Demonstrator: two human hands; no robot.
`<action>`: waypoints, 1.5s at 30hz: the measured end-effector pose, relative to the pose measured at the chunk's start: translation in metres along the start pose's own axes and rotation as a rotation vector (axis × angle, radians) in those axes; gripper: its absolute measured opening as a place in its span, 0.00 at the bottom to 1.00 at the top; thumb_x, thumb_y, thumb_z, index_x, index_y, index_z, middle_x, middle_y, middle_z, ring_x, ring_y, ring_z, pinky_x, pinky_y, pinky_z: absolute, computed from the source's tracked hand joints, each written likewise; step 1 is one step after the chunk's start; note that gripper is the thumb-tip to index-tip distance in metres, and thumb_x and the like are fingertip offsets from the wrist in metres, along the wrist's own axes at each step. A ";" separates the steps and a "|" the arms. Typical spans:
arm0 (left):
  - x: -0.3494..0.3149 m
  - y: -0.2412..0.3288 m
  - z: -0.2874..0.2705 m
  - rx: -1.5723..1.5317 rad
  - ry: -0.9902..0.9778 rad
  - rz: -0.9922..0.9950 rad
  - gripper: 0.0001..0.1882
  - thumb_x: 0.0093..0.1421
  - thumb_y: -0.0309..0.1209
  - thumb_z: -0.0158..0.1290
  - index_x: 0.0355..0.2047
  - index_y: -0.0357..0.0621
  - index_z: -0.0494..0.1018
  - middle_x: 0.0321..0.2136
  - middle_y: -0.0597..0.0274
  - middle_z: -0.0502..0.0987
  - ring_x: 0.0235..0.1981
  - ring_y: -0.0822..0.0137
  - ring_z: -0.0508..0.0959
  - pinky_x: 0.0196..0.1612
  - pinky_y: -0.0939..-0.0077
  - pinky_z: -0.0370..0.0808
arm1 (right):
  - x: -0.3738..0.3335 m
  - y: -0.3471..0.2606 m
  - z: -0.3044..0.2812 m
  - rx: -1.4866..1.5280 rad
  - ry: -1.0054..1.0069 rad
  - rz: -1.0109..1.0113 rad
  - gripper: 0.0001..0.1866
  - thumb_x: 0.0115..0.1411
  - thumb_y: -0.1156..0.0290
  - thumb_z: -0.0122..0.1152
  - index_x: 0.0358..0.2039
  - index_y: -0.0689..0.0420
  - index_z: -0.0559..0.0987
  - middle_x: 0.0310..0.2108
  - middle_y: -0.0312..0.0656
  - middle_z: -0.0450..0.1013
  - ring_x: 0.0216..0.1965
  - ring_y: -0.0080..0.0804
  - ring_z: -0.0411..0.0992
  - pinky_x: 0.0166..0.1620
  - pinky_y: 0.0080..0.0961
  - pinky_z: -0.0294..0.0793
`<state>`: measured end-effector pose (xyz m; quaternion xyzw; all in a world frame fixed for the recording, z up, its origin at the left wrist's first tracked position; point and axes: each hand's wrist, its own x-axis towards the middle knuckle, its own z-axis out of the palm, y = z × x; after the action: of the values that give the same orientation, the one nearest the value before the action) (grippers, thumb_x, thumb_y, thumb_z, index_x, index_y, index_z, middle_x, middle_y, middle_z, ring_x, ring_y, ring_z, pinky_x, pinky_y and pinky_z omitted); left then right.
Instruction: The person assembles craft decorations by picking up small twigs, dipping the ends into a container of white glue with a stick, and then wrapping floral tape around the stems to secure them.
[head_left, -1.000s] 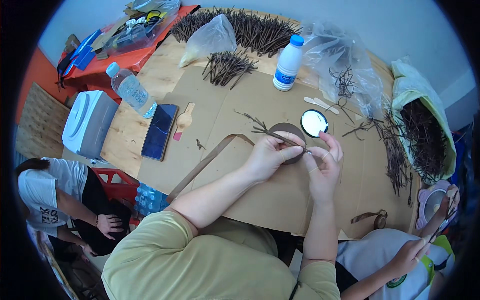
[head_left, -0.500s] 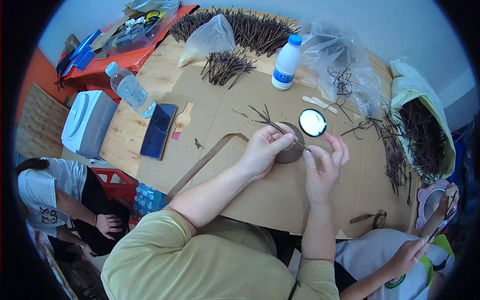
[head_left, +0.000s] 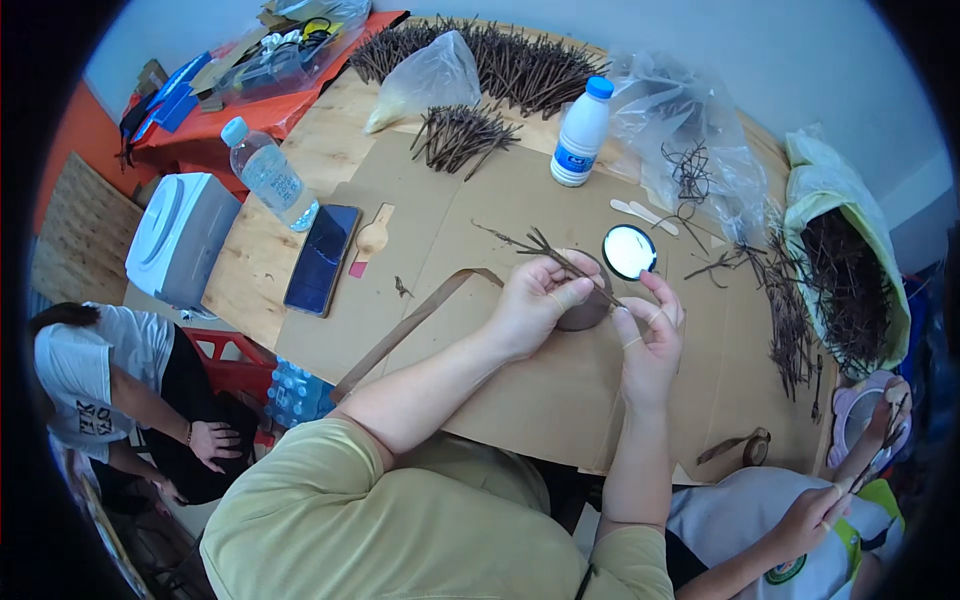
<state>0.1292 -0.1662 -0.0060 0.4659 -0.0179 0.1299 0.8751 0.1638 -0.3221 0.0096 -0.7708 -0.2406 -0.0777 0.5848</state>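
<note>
A thin brown branched twig [head_left: 541, 246] is pinched between the thumb and fingers of my left hand [head_left: 532, 308], its forked tips pointing up and left. My right hand [head_left: 650, 350] closes thumb and forefinger on the twig's lower end; its other fingers are loosely curled. Beneath my hands lies a brown disc-shaped roll [head_left: 585, 312], partly covered by them. A flat brown strip [head_left: 415, 318] runs over the cardboard [head_left: 520, 405] beside my left forearm. Just beyond my right hand sits a round dish [head_left: 629, 251] with a dark rim and bright white inside.
Bundled brown twigs [head_left: 465, 138] and a white bottle [head_left: 581, 135] stand farther back. A phone [head_left: 322, 262] and water bottle [head_left: 268, 172] are left. Loose twigs [head_left: 790, 330] and a stuffed sack [head_left: 845, 265] are right. Co-workers sit on both sides; the right one [head_left: 805, 525] holds twigs.
The twig has tilted lower toward the left in my left hand. My right hand's fingers have drawn in closer around its lower end. The view has shifted slightly.
</note>
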 end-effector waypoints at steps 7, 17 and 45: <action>0.000 0.000 0.002 -0.063 0.074 -0.067 0.12 0.57 0.22 0.51 0.42 0.37 0.67 0.32 0.59 0.77 0.34 0.75 0.75 0.41 0.81 0.72 | -0.003 -0.005 0.002 -0.134 -0.008 -0.050 0.05 0.46 0.78 0.63 0.26 0.57 0.77 0.48 0.40 0.66 0.56 0.39 0.53 0.58 0.36 0.51; 0.001 0.003 0.002 -0.061 0.030 -0.050 0.16 0.57 0.23 0.51 0.46 0.36 0.67 0.32 0.62 0.76 0.35 0.75 0.75 0.41 0.81 0.72 | -0.004 0.007 0.006 0.214 -0.141 0.185 0.06 0.45 0.79 0.64 0.25 0.58 0.78 0.48 0.41 0.66 0.56 0.38 0.53 0.57 0.34 0.51; 0.167 0.080 -0.185 1.612 0.274 0.299 0.19 0.45 0.42 0.60 0.30 0.39 0.74 0.29 0.47 0.76 0.34 0.53 0.76 0.38 0.59 0.70 | 0.001 0.014 -0.002 -0.284 -0.013 -0.070 0.14 0.42 0.74 0.67 0.33 0.54 0.77 0.46 0.41 0.65 0.54 0.42 0.52 0.56 0.37 0.52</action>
<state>0.2541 0.0636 -0.0206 0.9227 0.1257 0.2736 0.2409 0.1712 -0.3269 -0.0010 -0.8374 -0.2577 -0.1262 0.4652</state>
